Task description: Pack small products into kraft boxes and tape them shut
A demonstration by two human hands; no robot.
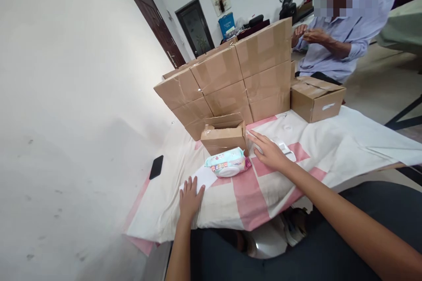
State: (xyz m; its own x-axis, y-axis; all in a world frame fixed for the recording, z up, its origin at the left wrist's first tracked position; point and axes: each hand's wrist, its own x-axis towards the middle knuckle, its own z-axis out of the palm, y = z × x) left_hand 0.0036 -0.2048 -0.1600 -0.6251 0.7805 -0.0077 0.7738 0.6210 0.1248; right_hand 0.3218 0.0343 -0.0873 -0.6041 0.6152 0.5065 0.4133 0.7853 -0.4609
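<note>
My left hand (190, 197) lies flat with spread fingers on a white sheet of paper (205, 178) at the front of the table. Just beyond the paper, a light-blue and pink pack of wet wipes (227, 161) rests on the cloth. Behind the pack stands a small cardboard box (221, 144) with its top flaps up. My right hand (268, 153) reaches over the cloth with its fingers stretched out, their tips close to the box's right side; whether they touch it I cannot tell. Partly behind that hand lies a white plastic object (289, 153), its kind unclear.
A wall of stacked, taped cardboard boxes (227, 85) spans the table's back. Another closed box (316, 99) stands at the right, near a seated person (339, 48) whose hands are together. A black phone (156, 167) lies at the left edge, by the white wall (66, 118).
</note>
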